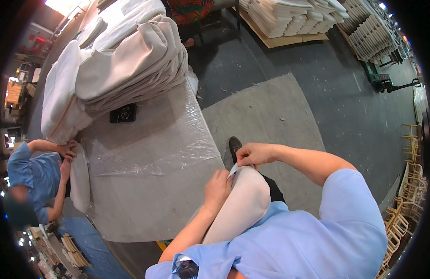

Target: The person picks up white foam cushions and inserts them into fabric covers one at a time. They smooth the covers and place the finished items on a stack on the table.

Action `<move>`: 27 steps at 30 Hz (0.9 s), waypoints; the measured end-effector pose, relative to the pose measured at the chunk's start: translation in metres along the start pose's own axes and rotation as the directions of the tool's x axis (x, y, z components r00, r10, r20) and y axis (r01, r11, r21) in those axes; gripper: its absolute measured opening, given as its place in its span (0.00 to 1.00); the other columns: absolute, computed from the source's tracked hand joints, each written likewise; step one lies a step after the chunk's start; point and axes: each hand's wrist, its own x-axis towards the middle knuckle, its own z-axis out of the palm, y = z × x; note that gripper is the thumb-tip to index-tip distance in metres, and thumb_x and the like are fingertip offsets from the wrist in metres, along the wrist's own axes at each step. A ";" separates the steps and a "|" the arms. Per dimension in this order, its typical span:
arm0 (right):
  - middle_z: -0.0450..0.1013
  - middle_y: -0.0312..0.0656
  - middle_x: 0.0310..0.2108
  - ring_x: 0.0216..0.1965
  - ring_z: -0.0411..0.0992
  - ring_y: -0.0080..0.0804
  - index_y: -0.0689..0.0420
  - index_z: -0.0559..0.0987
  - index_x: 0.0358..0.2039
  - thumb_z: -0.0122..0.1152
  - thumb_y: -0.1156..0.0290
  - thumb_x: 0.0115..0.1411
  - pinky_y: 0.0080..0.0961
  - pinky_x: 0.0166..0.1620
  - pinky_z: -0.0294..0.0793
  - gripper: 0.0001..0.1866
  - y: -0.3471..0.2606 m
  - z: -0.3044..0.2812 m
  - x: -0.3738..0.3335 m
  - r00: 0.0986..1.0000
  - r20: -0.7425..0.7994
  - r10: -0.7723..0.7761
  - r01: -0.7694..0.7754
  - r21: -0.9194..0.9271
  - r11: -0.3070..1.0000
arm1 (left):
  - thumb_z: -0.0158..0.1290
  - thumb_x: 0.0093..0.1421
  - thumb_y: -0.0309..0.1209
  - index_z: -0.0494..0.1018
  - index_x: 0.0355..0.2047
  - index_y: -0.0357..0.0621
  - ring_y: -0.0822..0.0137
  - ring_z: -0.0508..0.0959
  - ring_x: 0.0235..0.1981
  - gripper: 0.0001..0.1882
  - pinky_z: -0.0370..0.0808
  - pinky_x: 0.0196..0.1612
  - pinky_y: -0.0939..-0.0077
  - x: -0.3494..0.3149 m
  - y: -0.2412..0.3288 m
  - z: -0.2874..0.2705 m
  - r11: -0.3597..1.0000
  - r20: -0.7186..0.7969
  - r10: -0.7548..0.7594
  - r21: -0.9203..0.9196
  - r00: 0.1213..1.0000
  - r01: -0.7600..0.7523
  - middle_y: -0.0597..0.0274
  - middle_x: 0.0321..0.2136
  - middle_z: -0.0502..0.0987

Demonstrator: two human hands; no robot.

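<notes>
Just off the counter's (145,195) near edge, the left hand (218,187) clamps the cream cushion cover (240,204) while the right hand (254,154) pinches its top corner.

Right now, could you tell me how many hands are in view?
4: left hand and right hand on the beige cushion; a co-worker's two hands at the table's left edge.

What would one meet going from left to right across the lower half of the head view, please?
Co-worker in blue → pale cushion they handle → plastic-covered table → left hand → beige cushion → right hand → wooden chair frames.
</notes>
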 end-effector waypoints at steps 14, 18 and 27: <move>0.77 0.36 0.34 0.34 0.72 0.23 0.59 0.80 0.40 0.60 0.67 0.73 0.28 0.38 0.75 0.09 0.066 0.025 0.009 0.872 -0.399 0.284 -0.103 0.419 0.902 | 0.59 0.67 0.36 0.82 0.32 0.35 0.47 0.75 0.50 0.15 0.71 0.53 0.51 0.041 0.014 0.037 0.972 -0.029 0.050 0.232 0.998 -0.042 0.50 0.42 0.78; 0.77 0.37 0.32 0.29 0.72 0.25 0.58 0.79 0.36 0.62 0.68 0.72 0.29 0.33 0.75 0.08 0.074 0.023 0.026 0.883 -0.324 0.340 -0.091 0.591 0.801 | 0.61 0.65 0.35 0.84 0.34 0.33 0.49 0.74 0.57 0.14 0.68 0.59 0.50 0.044 0.011 0.042 0.953 -0.091 0.116 0.292 0.989 -0.085 0.51 0.47 0.79; 0.79 0.34 0.35 0.34 0.74 0.22 0.57 0.85 0.45 0.68 0.63 0.70 0.23 0.35 0.75 0.11 0.051 0.007 -0.016 0.977 -0.192 0.095 -0.023 0.348 0.937 | 0.64 0.62 0.34 0.84 0.33 0.34 0.42 0.71 0.62 0.12 0.65 0.66 0.43 0.028 0.011 0.023 0.887 -0.098 0.300 0.394 0.949 -0.239 0.49 0.50 0.79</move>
